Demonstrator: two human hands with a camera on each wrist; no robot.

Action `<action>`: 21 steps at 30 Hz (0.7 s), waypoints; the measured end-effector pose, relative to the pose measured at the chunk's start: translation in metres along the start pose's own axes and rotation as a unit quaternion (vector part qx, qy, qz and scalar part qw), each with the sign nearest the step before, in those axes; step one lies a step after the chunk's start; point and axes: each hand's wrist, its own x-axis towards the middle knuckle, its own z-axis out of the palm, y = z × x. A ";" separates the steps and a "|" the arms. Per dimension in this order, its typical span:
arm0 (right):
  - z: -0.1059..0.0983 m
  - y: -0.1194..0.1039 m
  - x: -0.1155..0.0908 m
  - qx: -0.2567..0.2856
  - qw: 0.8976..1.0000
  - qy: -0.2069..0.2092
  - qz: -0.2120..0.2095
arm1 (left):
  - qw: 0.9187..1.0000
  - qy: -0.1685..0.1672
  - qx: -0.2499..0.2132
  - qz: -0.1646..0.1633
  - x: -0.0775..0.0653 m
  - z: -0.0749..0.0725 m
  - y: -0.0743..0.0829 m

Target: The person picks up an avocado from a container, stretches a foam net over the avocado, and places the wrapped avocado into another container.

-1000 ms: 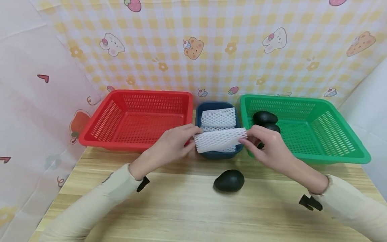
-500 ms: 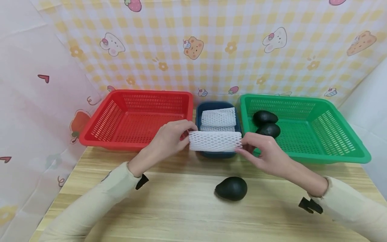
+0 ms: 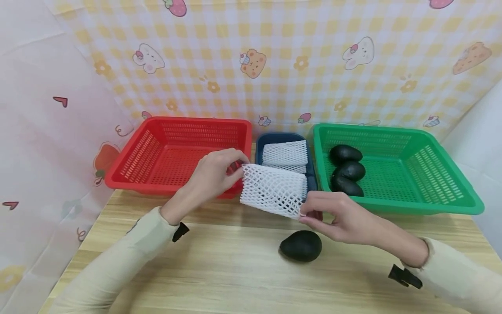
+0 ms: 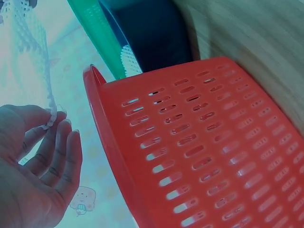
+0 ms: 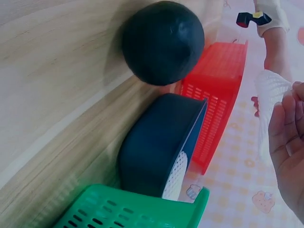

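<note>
A white foam net sleeve [image 3: 274,189] is stretched flat between my two hands, above the front of a dark blue bin [image 3: 311,174]. My left hand [image 3: 213,174] pinches its upper left corner between thumb and fingers, which the left wrist view also shows at the net's edge [image 4: 50,102]. At the lower right corner, my right hand [image 3: 337,216] pinches the sleeve. More folded foam net sleeves [image 3: 285,152] lie inside the bin. On the table in front of the hands rests a dark avocado [image 3: 301,246], touched by neither hand.
A red basket [image 3: 176,189] stands left of the bin, with nothing seen in it. To the right, a green basket [image 3: 427,207] holds several dark avocados [image 3: 345,153] along its left side. Behind them hangs a checked cloth [image 3: 274,96]. All stand on a wooden table [image 3: 219,270].
The net sleeve has tilted and spread wider, its right end lowered with my right hand. My left hand rose slightly. The loose avocado shifted a little toward the front earlier, then stayed.
</note>
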 end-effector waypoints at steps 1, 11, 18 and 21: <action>0.000 -0.001 0.000 -0.001 1.000 -0.002 0.002 | 1.000 -0.002 0.000 -0.001 0.000 0.000 0.000; -0.007 0.001 -0.002 -0.061 0.994 0.013 0.084 | 1.000 -0.011 -0.013 0.006 -0.006 0.001 -0.002; -0.011 0.003 -0.008 -0.092 0.982 -0.036 0.161 | 0.999 -0.023 -0.030 0.013 -0.006 0.000 -0.005; -0.012 0.002 -0.010 -0.102 0.973 -0.086 0.189 | 0.999 -0.023 -0.030 0.012 -0.006 0.001 -0.006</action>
